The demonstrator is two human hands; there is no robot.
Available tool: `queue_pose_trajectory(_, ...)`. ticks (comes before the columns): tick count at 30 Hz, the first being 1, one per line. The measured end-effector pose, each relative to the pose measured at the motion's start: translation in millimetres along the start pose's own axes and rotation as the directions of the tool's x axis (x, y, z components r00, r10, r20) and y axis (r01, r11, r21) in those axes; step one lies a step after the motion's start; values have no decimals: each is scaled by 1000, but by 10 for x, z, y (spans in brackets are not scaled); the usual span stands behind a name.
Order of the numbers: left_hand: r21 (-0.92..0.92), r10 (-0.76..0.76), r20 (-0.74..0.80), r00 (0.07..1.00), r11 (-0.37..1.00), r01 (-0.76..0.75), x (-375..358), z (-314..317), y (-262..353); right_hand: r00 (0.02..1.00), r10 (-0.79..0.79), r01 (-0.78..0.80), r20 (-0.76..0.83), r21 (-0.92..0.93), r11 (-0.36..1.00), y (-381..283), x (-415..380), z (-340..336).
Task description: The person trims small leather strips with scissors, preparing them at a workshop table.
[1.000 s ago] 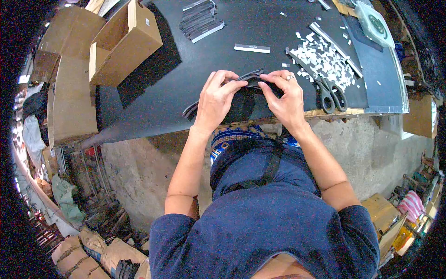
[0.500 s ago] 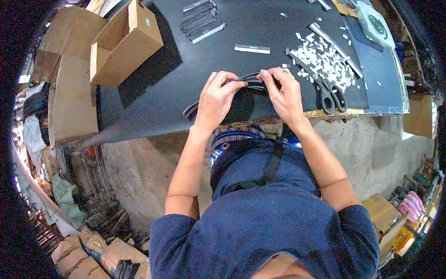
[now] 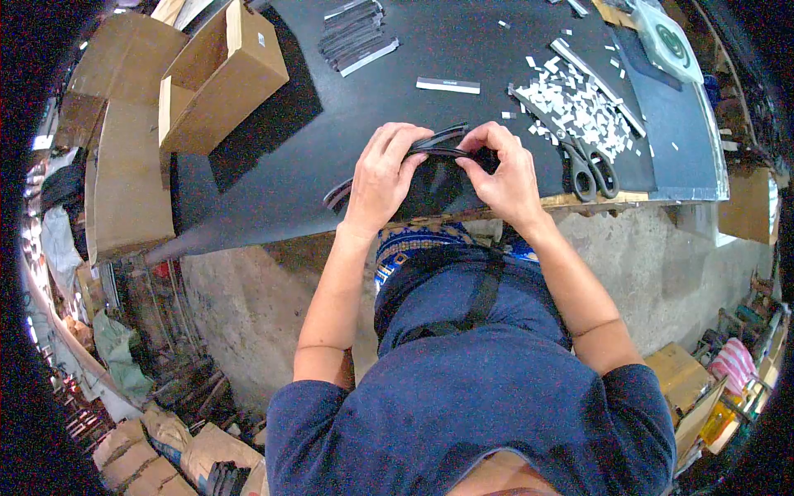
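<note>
Several thin black strips (image 3: 444, 137) are bunched between my two hands near the table's front edge. My left hand (image 3: 385, 169) is closed round the bundle, whose other end (image 3: 337, 195) sticks out to the left below the wrist. With thumb and fingertips, my right hand (image 3: 499, 165) pinches the right end of a strip that bows slightly. Other strip ends fan out above it, free of the right hand. Beyond the hands lies a flat white-and-dark strip (image 3: 447, 86). Black-handled scissors (image 3: 592, 169) rest to the right of my right hand.
An opened cardboard box (image 3: 223, 78) stands on the left of the black table (image 3: 273, 194). A stack of dark strips (image 3: 359, 37) lies at the back. White cut pieces (image 3: 571, 99) are heaped at right, beside a long strip (image 3: 597, 88). A plastic bag (image 3: 666, 41) sits at the far right.
The strips between my hands have separated, with some ends now free above. My right thumb has dropped lower and pinches the lower strip. The left hand has barely moved.
</note>
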State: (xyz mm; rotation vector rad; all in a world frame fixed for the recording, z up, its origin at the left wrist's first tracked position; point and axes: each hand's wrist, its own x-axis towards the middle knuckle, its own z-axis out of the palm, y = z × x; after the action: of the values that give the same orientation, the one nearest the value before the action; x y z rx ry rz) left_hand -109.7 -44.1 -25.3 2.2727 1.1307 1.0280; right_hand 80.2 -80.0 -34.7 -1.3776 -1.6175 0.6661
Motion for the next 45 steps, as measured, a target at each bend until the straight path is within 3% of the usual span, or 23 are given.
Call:
queue_pose_trajectory(13,98,93,61,994,990,-99,-18,1,-68,1000,0,0,-3,39,999,45,0,26)
queue_pose_trajectory(21,117,69,51,996,990,-74,-20,10,-13,979,-180,162,-94,-176,971,-15,-77,0)
queue_pose_trajectory(27,121,91,38,995,988,-95,-22,21,-35,941,-332,296,-67,-309,904,85,-137,14)
queue_pose_trajectory(43,105,117,22,993,987,-119,-30,28,-56,949,-309,275,-66,-309,911,58,-149,17)
queue_pose_trajectory(45,116,121,24,992,986,-123,-32,27,-62,923,-368,308,-115,-355,883,32,-129,31)
